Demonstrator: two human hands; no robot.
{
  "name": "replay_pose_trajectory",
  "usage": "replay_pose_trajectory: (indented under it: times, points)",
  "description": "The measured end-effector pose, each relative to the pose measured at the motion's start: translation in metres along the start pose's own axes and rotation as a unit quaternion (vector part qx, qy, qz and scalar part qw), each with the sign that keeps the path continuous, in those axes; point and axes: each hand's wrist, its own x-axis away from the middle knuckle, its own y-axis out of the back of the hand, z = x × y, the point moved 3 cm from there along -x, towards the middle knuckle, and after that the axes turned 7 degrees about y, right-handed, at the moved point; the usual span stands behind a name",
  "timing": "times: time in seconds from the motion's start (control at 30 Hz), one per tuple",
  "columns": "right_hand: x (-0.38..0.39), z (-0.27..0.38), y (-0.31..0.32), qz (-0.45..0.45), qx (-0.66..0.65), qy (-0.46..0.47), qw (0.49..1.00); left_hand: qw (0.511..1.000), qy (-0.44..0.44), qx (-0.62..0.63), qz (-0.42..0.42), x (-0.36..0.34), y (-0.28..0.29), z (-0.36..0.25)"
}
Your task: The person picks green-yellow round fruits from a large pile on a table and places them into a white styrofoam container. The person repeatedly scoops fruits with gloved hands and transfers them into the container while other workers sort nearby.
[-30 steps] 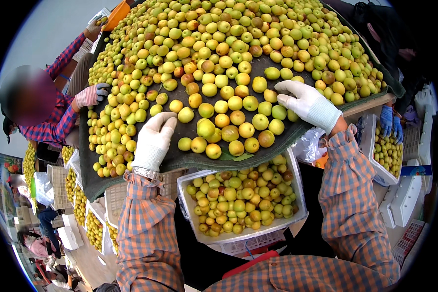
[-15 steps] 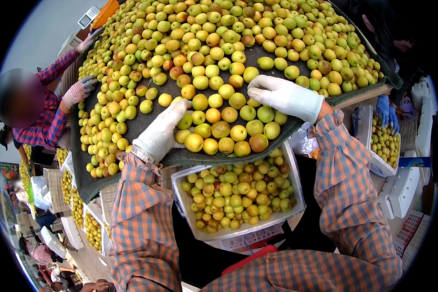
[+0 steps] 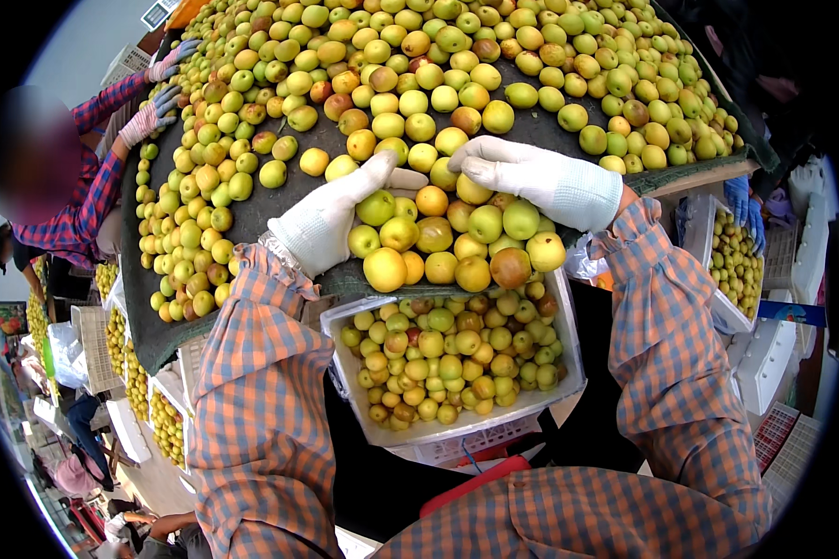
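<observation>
My white-gloved left hand (image 3: 345,205) and white-gloved right hand (image 3: 527,182) curve round a loose cluster of yellow-green fruits (image 3: 452,228) on the front edge of a dark mat (image 3: 289,214). The fingers of each are bent against the fruits, some hidden behind them. Just below the mat's edge sits a white tub (image 3: 573,368) full of similar fruit.
A big fruit pile (image 3: 391,56) covers the back of the mat. A co-worker's gloved hands (image 3: 142,121) reach onto it at left. Right are a fruit crate (image 3: 736,261) and blue gloves (image 3: 736,200). Several crates and other people fill the lower left.
Both my hands have moved inward and closed round the cluster, which has shifted toward the mat's front edge over the tub. The co-worker's hands have moved on the pile.
</observation>
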Motion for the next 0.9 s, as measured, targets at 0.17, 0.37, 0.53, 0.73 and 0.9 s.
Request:
replay_pose_trajectory:
  times: [0.17, 0.37, 0.53, 0.73, 0.9]
  points:
    - [-0.005, -0.006, -0.009, 0.034, -0.054, 0.013, 0.998, 0.999, 0.015, 0.013, 0.04, -0.008, -0.008, 0.002]
    - [0.001, 0.004, -0.02, 0.011, -0.13, 0.023, 0.991, 0.997, 0.0, -0.034, 0.072, -0.006, -0.001, 0.005]
    - [0.008, 0.003, -0.029, 0.029, -0.185, 0.033, 0.982, 0.988, -0.031, -0.119, 0.094, 0.004, -0.009, 0.002]
    - [0.018, 0.02, -0.031, 0.044, -0.076, 0.02, 0.996, 0.948, -0.04, -0.311, 0.057, 0.031, -0.023, -0.013]
    - [0.023, 0.028, -0.046, 0.039, -0.113, -0.012, 0.993, 0.911, -0.104, -0.399, -0.013, 0.05, -0.031, -0.01]
